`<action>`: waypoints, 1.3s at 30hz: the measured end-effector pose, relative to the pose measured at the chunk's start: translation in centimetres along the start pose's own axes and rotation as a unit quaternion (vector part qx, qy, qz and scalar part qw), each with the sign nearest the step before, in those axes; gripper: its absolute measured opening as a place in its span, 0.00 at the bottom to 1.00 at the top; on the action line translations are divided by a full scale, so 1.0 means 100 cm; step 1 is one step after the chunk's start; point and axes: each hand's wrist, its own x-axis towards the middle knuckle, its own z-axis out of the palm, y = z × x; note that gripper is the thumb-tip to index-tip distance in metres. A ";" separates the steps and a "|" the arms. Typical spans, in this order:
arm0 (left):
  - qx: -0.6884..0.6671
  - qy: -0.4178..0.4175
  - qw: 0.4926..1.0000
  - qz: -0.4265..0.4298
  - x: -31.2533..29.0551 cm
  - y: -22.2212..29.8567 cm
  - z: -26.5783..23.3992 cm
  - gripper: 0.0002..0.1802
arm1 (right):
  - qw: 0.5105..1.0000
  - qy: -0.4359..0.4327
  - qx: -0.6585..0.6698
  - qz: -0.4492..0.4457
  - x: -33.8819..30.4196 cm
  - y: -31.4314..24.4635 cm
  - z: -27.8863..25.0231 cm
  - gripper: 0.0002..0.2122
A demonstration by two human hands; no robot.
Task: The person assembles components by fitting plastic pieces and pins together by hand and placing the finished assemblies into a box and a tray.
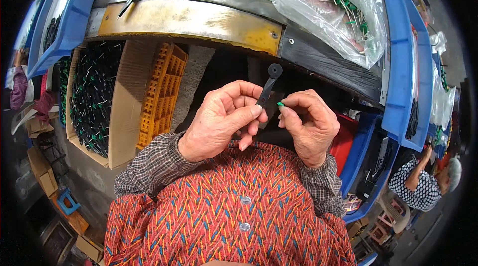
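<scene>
Your left hand [221,119] pinches a black plastic strip [269,84] upright; your right hand [311,124] holds a small green piece [280,103] just beside it.

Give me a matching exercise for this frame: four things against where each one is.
Things:
1. black plastic strip
2. small green piece
3. clear plastic bag
4. cardboard box

Places:
A. on the bench top, upper right
B. under the bench, at the left
C. pinched in the left hand
D. at the fingertips of the right hand

Pairs: 1-C, 2-D, 3-A, 4-B
</scene>
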 end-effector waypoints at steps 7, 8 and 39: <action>-0.016 0.003 1.000 -0.013 -0.003 -0.006 0.000 0.13 | 1.000 -0.008 0.007 -0.010 -0.004 0.001 0.005 0.07; -0.018 0.003 1.000 -0.015 -0.003 -0.008 -0.001 0.13 | 1.000 -0.009 0.007 -0.014 -0.005 0.002 0.006 0.07; 0.058 0.033 0.996 0.064 -0.003 -0.025 -0.006 0.11 | 0.970 -0.027 -0.164 -0.178 -0.003 0.005 0.020 0.06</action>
